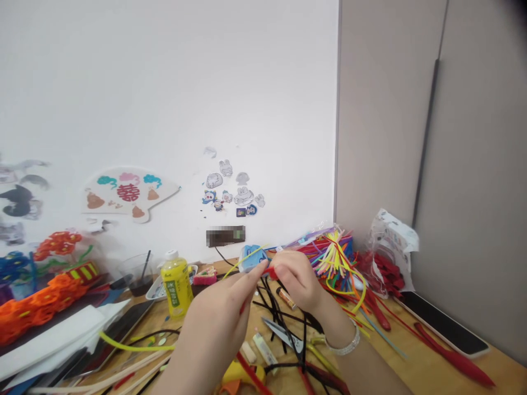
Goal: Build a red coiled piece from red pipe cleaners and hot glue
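The right hand (298, 280) partly hides the red strip (270, 272); far left of the grip, the picture's edge crops orange flowers (45, 302); behind it, pixelation masks a dark panel (226, 236).

Looks like a craft corner, perhaps in a home. Shown by stickers (244, 196) on the white wall (206, 82) above the back edge of the wooden counter (428, 373), by bundled pipe cleaners (335, 252) near its back right corner, by fuzzy orange flowers (41, 302) on the left, and by scissors (284, 332) lying amid loose black strands.
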The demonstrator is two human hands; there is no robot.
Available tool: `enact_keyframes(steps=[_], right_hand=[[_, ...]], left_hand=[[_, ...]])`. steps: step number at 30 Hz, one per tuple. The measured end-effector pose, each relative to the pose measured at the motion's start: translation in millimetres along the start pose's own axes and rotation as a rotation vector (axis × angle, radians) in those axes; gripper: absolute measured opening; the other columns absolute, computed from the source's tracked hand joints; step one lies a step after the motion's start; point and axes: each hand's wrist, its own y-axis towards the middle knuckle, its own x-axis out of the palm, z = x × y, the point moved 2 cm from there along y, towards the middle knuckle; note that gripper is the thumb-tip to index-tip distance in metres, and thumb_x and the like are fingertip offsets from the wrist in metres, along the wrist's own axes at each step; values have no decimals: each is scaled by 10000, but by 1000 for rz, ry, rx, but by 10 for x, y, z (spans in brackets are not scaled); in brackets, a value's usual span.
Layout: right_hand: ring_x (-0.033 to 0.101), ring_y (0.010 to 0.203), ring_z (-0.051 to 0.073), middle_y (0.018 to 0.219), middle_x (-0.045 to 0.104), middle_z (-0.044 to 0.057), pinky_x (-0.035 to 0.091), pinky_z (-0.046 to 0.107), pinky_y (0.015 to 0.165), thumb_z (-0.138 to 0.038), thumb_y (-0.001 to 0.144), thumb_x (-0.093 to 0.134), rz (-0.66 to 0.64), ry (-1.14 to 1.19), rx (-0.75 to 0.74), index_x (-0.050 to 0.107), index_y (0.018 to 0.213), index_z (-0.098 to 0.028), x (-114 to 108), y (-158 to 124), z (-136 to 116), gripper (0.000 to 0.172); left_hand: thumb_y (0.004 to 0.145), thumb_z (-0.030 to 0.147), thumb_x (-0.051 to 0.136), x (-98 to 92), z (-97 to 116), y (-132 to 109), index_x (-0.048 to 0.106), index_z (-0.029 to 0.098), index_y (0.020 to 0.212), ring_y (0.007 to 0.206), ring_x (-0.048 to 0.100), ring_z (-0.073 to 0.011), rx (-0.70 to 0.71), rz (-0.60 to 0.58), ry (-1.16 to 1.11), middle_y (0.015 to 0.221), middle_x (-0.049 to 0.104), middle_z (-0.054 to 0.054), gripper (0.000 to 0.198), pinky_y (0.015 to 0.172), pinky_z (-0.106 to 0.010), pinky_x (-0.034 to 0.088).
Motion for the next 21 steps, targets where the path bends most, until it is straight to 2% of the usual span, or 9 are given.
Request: enact_keyframes(steps=[4,8,11,13,17,21], right_hand=[[413,537,125,543,412,-20,328,258,550,-278,905,313,-232,-15,29,386,574,-199,-52,5,1,348],[354,503,111,516,331,-44,276,262,519,-266,877,372,-295,-55,-4,320,546,-201,-63,-4,18,342],[327,476,100,506,301,-55,256,249,490,-268,870,393,-334,9,-6,300,544,-201,-42,0,17,345],[333,469,97,501,302,-55,257,239,475,-288,883,378,-297,56,44,307,543,-200,-21,7,10,359],[346,468,93,495,336,-47,270,231,471,-304,898,352,-57,139,128,325,535,-195,35,15,-29,380],[380,480,96,495,385,-38,294,229,489,-300,899,356,121,198,148,368,540,-189,104,5,-82,376]], left_hand=[[831,128,384,-24,6,-6,621,174,1086,685,693,-229,34,73,59,843,742,-95,351,544,-304,528],[857,195,398,-68,30,10,641,203,965,639,689,-204,-30,92,38,798,744,-60,265,519,-269,512],[862,199,403,-87,35,16,632,209,926,636,678,-196,-36,121,-4,790,735,-49,239,532,-269,506],[861,196,414,-88,33,12,630,200,929,674,678,-200,-22,170,-49,817,732,-57,226,564,-278,508],[857,184,451,-67,44,11,627,182,957,711,668,-179,-6,250,-180,819,724,-62,202,610,-258,502],[850,194,491,-16,80,31,642,165,946,716,658,-163,-61,268,-306,814,716,-66,181,637,-243,506]])
